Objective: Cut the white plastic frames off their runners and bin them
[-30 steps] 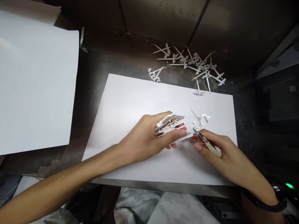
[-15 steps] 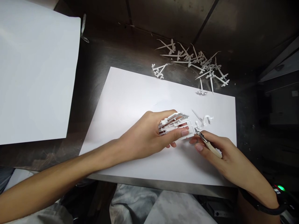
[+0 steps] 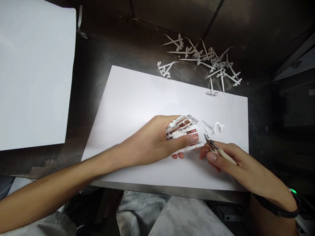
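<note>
My left hand [image 3: 157,141] is closed around white moulded plastic frames [image 3: 200,137], its thumb pressing on the lower one. Several thin frame-like pieces fan out between thumb and fingers. Closed round a pair of side cutters [image 3: 223,155] with cream handles is my right hand [image 3: 236,164]. The cutters' metal jaws point up and left, at the right edge of the plastic frame. Just above the jaws is a curly white sprue piece [image 3: 216,128] with a thin spike; whether it still joins the frame I cannot tell.
Under my hands lies a white sheet [image 3: 130,91] on a dark metal table [image 3: 118,42]. Beyond its far edge is a heap of spiky white sprue offcuts [image 3: 211,59], with one small group [image 3: 164,69] apart on the left. Another white sheet [image 3: 34,75] is at far left.
The cutters' handles have spread apart, and the jaws sit close against the frame's edge. The held frames have tilted slightly. The whole view has shifted a little.
</note>
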Motion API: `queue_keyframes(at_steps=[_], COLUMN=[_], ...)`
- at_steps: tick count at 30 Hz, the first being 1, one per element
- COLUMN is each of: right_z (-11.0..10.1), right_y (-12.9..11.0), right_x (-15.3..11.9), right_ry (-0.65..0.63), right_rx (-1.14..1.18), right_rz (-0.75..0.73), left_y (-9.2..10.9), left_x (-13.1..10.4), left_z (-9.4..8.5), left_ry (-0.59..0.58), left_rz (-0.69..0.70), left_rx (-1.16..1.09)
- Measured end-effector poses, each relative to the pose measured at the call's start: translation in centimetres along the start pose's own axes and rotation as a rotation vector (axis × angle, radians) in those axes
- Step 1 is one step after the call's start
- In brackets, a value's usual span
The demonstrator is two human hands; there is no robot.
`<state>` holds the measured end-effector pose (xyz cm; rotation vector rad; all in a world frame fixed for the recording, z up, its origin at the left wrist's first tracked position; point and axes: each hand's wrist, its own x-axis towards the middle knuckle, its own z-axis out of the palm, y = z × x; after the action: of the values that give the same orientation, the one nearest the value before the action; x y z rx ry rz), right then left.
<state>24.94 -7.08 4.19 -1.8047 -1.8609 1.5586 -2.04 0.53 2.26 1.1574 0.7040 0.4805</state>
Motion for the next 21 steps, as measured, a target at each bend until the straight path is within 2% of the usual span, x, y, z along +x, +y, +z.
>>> queue_keyframes(at_steps=[6, 13, 17, 21], right_z=[0.26, 0.61, 0.42, -0.01], right_y=[-0.21, 0.23, -0.1, -0.65], right_x=[0.2, 0.31, 0.28, 0.06], right_ry=[-0.033, 0.011, -0.013, -0.068], right_rx=[-0.034, -0.116, -0.1, -0.05], right_rz=[-0.034, -0.047, -0.037, -0.013], left_y=[-0.16, -0.29, -0.01, 0.53], left_x=[-0.15, -0.16, -0.22, -0.41], left_z=[-0.09, -0.19, -0.2, -0.16], left_ry=[0.008, 0.029, 0.02, -0.014], left_rz=[-0.005, 0.043, 0.048, -0.022], left_rx=[0.048, 0.172, 0.163, 0.077])
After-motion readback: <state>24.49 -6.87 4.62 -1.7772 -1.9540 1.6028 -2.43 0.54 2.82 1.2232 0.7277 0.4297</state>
